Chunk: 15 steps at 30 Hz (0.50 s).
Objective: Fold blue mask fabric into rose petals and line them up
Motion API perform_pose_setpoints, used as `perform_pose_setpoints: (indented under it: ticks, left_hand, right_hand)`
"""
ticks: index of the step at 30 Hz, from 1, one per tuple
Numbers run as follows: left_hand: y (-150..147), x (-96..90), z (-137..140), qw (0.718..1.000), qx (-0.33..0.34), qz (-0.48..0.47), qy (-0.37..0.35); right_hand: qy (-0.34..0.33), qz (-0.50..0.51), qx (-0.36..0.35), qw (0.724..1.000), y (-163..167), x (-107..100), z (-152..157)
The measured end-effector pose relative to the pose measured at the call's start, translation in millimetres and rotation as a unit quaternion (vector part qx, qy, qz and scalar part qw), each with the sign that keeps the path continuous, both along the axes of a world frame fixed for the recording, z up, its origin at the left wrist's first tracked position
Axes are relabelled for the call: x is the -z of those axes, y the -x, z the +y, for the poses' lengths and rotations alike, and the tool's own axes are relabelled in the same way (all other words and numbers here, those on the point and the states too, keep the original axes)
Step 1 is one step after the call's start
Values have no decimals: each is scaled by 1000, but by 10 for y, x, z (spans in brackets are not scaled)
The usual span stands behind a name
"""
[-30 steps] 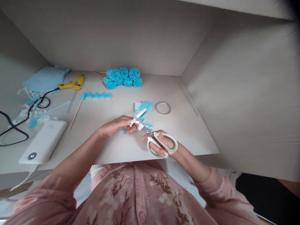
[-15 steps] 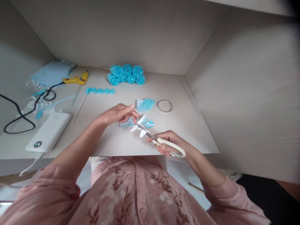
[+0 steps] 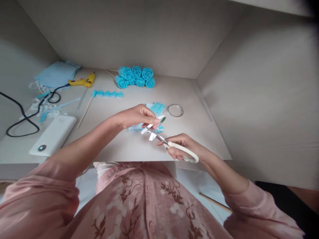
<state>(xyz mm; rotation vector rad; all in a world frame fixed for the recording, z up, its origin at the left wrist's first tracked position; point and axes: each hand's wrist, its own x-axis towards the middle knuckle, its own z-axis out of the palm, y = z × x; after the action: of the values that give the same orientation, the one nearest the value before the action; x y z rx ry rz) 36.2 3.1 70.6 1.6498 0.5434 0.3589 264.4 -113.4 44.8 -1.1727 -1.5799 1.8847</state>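
Note:
My right hand is closed round the cream handles of a pair of scissors, whose blades point up and left. White strips lie against the blades. My left hand is above the blade tips, thumb and fingers pinching a small white piece with a dark green end. Beneath the left hand lie blue-and-white cut fabric pieces, partly hidden. Just beyond it is a small stack of blue and white fabric rectangles.
A metal ring lies to the right. Blue fabric roses stand at the back wall. On the left are a stick with a scalloped blue strip, a yellow glue gun with black cord, face masks, scraps and a white power bank.
My left hand has moved right and closed its fingers in a pinch; the green-ended piece now shows beyond them. My right hand holds the scissors in nearly the same place.

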Motion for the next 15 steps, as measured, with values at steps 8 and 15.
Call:
perform_pose_setpoints:
  ticks: [8,15]
  left_hand:
    - [-72,-61,43,1000,0,-10,-8]
    - [-79,35,29,997,-48,-17,-60]
  right_hand:
    - [-9,3,1,1000,7,-100,-24]
    - [-196,-139,15,971,22,-96,-20]
